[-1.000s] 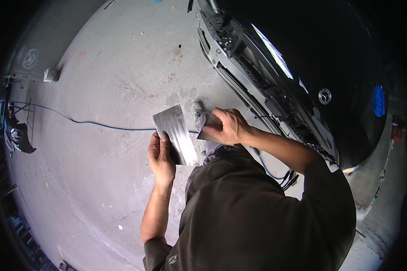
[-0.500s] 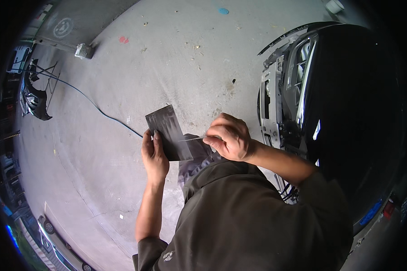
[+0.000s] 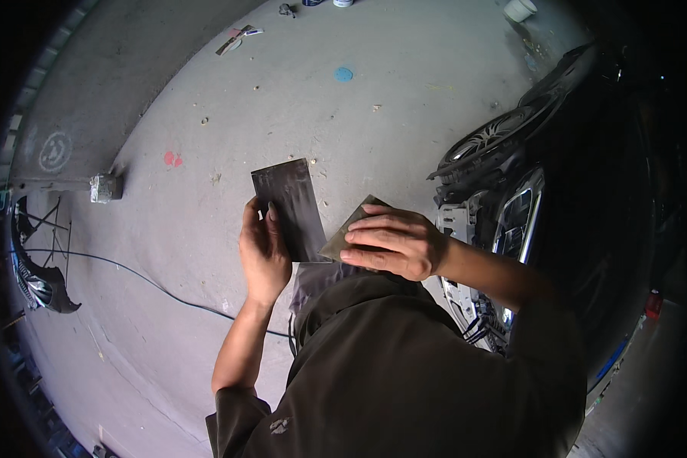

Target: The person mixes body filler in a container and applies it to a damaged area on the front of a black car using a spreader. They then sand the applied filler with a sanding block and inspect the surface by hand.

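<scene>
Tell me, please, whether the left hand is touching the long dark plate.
Touching: the head view shows the left hand gripping the dark plate, fingers overlapping its left edge.

Dark oblong plate (image 3: 294, 208) beside olive spreader (image 3: 336, 244)

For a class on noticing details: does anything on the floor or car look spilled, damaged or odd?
Yes. The car at right has its front uncovered, inner parts exposed. A red blotch at left and a blue patch near the top mark the grey floor, perhaps spills.

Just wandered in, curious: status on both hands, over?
Left hand gripping dark plate. Right hand holding second flat piece, corner by plate's edge; contact unclear. Nothing visible between.
</scene>
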The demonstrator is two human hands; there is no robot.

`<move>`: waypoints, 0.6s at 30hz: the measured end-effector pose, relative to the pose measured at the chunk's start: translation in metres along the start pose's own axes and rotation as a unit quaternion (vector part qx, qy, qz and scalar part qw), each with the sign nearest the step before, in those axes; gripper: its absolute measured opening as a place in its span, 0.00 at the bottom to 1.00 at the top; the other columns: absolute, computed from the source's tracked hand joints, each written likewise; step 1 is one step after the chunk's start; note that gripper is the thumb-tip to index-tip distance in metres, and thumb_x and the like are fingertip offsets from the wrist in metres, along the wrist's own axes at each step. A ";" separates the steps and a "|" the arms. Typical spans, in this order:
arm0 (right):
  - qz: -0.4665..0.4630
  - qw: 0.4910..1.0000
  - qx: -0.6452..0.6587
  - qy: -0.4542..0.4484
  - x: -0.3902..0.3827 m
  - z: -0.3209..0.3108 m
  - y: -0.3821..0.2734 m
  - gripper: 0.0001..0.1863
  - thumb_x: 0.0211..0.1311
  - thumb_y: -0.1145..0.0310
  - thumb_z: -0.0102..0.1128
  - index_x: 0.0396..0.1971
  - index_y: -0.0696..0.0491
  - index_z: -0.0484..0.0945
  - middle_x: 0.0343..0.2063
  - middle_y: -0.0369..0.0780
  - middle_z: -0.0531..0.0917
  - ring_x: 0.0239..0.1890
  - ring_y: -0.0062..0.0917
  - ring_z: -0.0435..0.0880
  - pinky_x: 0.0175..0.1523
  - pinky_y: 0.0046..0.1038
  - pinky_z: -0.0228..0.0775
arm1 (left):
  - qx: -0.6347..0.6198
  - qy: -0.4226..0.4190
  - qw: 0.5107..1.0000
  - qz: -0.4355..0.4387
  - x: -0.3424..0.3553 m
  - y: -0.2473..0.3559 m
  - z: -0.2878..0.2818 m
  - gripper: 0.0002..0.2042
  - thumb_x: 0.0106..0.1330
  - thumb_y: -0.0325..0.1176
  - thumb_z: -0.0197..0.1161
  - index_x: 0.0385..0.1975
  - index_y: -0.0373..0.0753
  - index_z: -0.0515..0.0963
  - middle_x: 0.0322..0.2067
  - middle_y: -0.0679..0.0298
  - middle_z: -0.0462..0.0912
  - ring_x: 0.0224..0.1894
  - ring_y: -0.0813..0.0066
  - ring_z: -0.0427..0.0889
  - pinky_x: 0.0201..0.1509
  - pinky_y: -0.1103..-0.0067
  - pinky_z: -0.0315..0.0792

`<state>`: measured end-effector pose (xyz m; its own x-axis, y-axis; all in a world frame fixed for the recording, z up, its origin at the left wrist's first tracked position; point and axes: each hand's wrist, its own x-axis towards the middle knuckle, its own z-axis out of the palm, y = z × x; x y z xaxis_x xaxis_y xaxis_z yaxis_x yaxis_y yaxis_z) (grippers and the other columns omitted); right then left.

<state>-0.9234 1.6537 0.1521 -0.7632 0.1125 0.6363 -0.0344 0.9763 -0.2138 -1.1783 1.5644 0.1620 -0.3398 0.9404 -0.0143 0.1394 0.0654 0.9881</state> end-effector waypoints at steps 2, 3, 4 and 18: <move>0.180 0.983 -0.024 0.019 0.028 -0.005 0.063 0.14 0.70 0.71 0.58 0.50 0.54 0.88 0.41 0.42 0.88 0.45 0.34 0.88 0.56 0.37 0.81 | 0.109 -0.051 0.992 0.035 0.061 0.009 0.008 0.13 0.83 0.29 0.50 0.57 0.26 0.73 0.29 0.66 0.79 0.31 0.85 0.70 0.33 0.82 0.67; 0.344 0.938 -0.040 0.020 0.039 -0.006 0.104 0.13 0.69 0.74 0.59 0.49 0.55 0.87 0.40 0.42 0.87 0.43 0.35 0.88 0.54 0.36 0.82 | 0.114 -0.063 0.991 0.029 0.088 0.011 0.012 0.13 0.83 0.28 0.50 0.57 0.26 0.73 0.29 0.65 0.79 0.31 0.85 0.70 0.33 0.82 0.67; 0.368 0.928 -0.047 0.031 0.043 -0.010 0.138 0.17 0.59 0.81 0.64 0.49 0.59 0.86 0.40 0.45 0.88 0.40 0.41 0.88 0.49 0.37 0.82 | 0.118 -0.068 0.990 0.029 0.118 0.011 0.017 0.13 0.83 0.28 0.51 0.57 0.26 0.73 0.29 0.64 0.79 0.31 0.85 0.70 0.33 0.81 0.67; 0.516 0.807 0.159 0.239 0.139 -0.024 0.539 0.20 0.75 0.63 0.64 0.60 0.58 0.78 0.35 0.41 0.84 0.35 0.28 0.82 0.44 0.29 0.75 | 0.055 -0.200 0.978 -0.013 0.519 0.030 0.151 0.16 0.68 0.29 0.72 0.52 0.29 0.83 0.34 0.55 0.85 0.34 0.73 0.82 0.42 0.77 0.76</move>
<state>-1.0328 2.1995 0.1428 -0.1576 0.9683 0.1938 0.2393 0.2278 -0.9438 -1.2101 2.1043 0.1609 0.0427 0.9918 -0.1203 0.2419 0.1065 0.9644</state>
